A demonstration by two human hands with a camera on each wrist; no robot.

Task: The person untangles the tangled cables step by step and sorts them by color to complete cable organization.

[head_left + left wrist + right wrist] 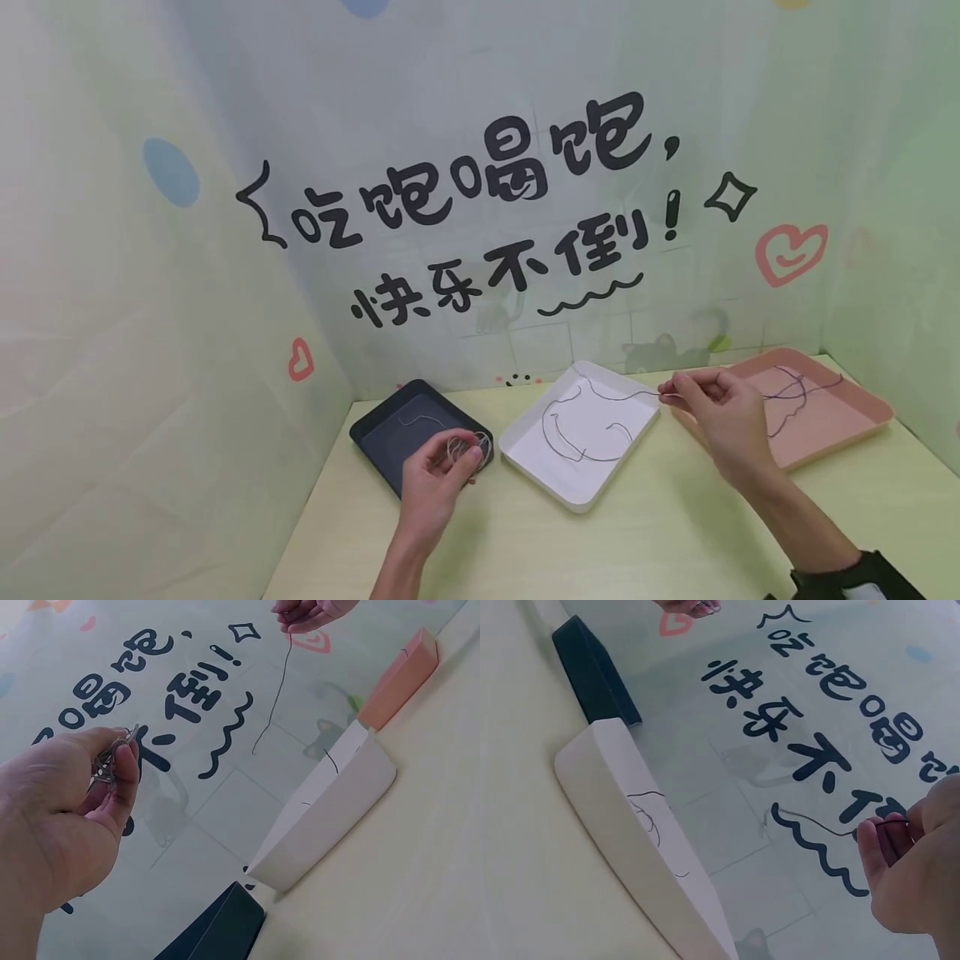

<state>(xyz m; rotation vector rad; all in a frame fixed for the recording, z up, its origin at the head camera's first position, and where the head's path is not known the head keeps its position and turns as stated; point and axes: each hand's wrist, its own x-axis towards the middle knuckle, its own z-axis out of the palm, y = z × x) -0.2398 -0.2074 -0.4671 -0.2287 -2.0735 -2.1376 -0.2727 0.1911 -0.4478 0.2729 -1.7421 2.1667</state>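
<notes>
In the head view my left hand (433,483) grips a tangled bundle of pale string (480,447) between thumb and fingers, over the near right corner of the dark tray (384,433). My right hand (731,425) pinches the end of a thin dark string (618,398) in front of the pink tray (840,425). That string stretches left above the white tray (517,442); in the left wrist view the same dark string (278,694) hangs free from the fingertips. Several dark pieces of string (551,429) lie curved in the white tray.
One pale string (420,418) lies in the dark tray, and bluish-purple strings (797,392) lie in the pink one. All three trays stand in a row on a pale yellow table (570,558). A printed curtain (480,75) closes off the back and sides.
</notes>
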